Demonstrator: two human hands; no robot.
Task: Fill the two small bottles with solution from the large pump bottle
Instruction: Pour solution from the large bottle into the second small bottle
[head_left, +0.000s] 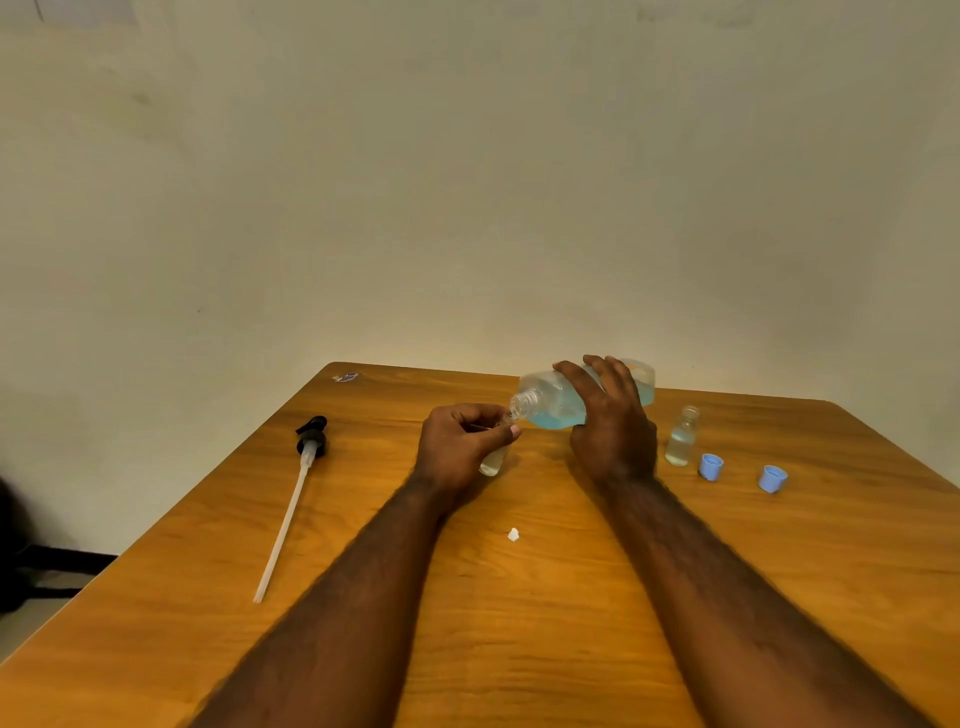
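Blue solution pools in the tipped large pump bottle (558, 400) gripped by the right hand (610, 421), its open neck meeting the small bottle (494, 457) pinched in the left hand (462, 447).

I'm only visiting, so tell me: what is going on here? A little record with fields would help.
left hand: grips a small bottle
right hand: tips the large bottle, mouth at the small bottle's neck
large bottle holds: blue liquid
pump: off the bottle, lying on the table, left side
second small bottle: standing uncapped, right side
blue caps: two, loose near it
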